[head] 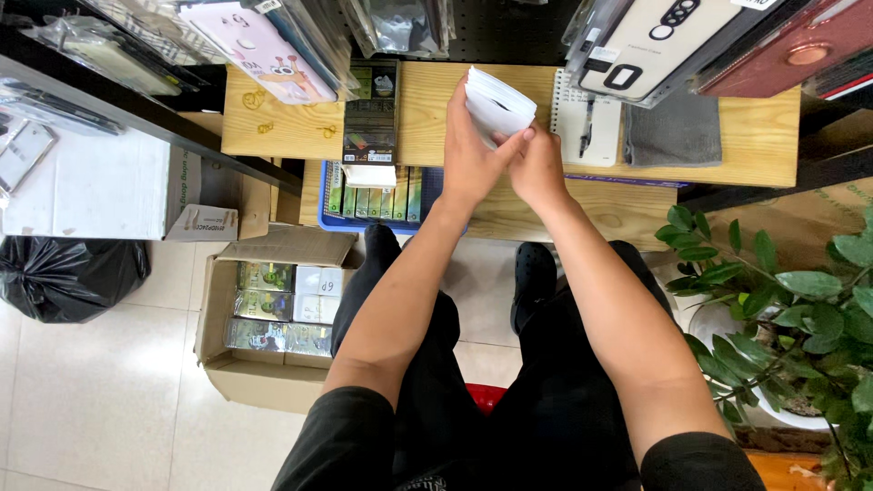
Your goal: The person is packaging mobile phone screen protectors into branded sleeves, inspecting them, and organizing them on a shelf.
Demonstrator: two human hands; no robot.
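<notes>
Head view — wooden table, tiled floor

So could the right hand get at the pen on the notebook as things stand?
Probably yes. The pen lies uncovered on the spiral notebook, just right of the right hand. But both hands are on the white packet, so the right would have to let go.

Potted plant cut off rightward

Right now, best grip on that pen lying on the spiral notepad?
Pinch the pen mid-barrel from above: it lies flat on the spiral notepad, lengthwise away from the person, long sides clear. Right hand is nearest, but both hands hold the white packet.
</notes>
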